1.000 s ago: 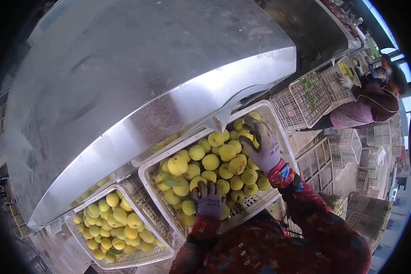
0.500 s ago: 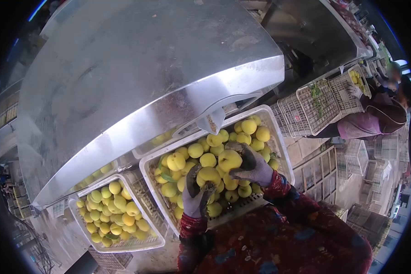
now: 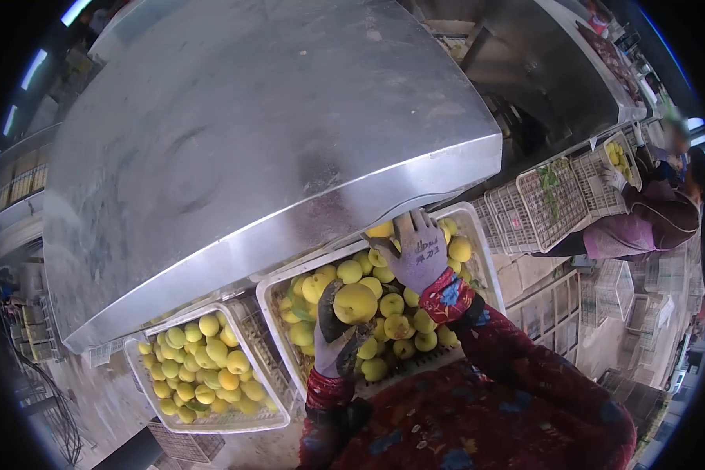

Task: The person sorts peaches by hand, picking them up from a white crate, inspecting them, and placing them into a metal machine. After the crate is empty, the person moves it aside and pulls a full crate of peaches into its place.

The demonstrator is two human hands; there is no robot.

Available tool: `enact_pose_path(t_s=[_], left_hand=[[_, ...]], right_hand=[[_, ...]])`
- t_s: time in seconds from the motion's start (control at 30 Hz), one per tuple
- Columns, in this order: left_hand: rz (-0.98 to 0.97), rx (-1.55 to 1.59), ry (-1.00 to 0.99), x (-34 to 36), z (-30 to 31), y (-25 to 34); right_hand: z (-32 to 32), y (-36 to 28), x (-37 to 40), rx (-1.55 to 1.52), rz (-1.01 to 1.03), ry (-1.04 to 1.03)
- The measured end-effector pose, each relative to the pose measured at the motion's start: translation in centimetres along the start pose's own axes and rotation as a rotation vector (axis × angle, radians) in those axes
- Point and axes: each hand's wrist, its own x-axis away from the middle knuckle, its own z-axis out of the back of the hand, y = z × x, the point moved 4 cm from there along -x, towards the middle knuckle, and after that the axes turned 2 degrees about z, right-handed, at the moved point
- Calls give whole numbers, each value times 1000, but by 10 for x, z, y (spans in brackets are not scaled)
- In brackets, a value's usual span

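My left hand (image 3: 333, 346), in a grey glove with dark, soiled fingers, is closed around a yellow peach (image 3: 355, 303) above the near part of a white crate (image 3: 372, 383). My right hand (image 3: 421, 252), gloved with dark writing on its back, reaches over the crate's far side. Its fingers curl over another yellow peach (image 3: 381, 229) by the metal machine's lower edge; the fingertips are partly hidden. More yellow-green peaches (image 3: 403, 327) fill the crate below both hands.
A second white crate of yellow peaches (image 3: 204, 360) stands to the left. The large metal housing (image 3: 274, 133) overhangs the far side. On the right, a person (image 3: 642, 215) handles a tilted crate of fruit beside stacked crates (image 3: 552, 200).
My right hand has moved up and away from my left, taking a peach to the machine's edge. My left hand keeps its peach over the crate. The view has shifted slightly.
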Motion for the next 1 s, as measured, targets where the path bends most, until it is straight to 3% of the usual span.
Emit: enact_pose_path(t_s=[0.03, 0.1, 0.27, 0.37, 0.53, 0.57, 0.63, 0.67, 0.7, 0.8, 0.83, 0.9, 0.93, 0.97, 1.0], left_hand=[[-6, -44, 6, 0, -5, 6], [4, -53, -20, -6, -4, 10], [-54, -85, -62, -18, -4, 13], [-61, -129, -125, -29, -4, 0], [-85, -159, -139, -40, -14, 2], [-43, -159, -58, -39, -2, -2], [-57, -730, -21, -30, 18, -6], [-55, -1021, -8, -25, 26, -11], [-102, -1384, -87, -24, 32, -23], [293, -2023, -476, 6, 49, -82], [173, -2085, -488, 18, 69, -104], [-79, -2191, -505, 34, 98, -136], [-17, -2142, -533, 37, 106, -143], [46, -2100, -560, 34, 98, -125], [98, -2064, -581, 29, 89, -109]], right_hand=[[-15, -1, -14, 168, 59, 47], [-19, 0, -28, 203, 86, 32], [50, -15, 4, -556, 124, -132], [41, -36, 39, -556, 213, -223], [30, -25, 37, -585, -78, -49], [23, -18, 29, -534, -122, 19], [-13, 1, 6, -246, -136, -44], [-37, 12, -7, -6, -115, -170], [-37, 8, -18, 16, 90, 15], [2, 16, -17, -265, 37, 91], [33, 6, -12, -489, -46, 120], [4, 23, 39, -412, -151, -243], [-21, 37, 63, -369, -201, -433], [-47, 50, 74, -383, -340, -485], [-78, 56, 76, -315, -273, -402]])
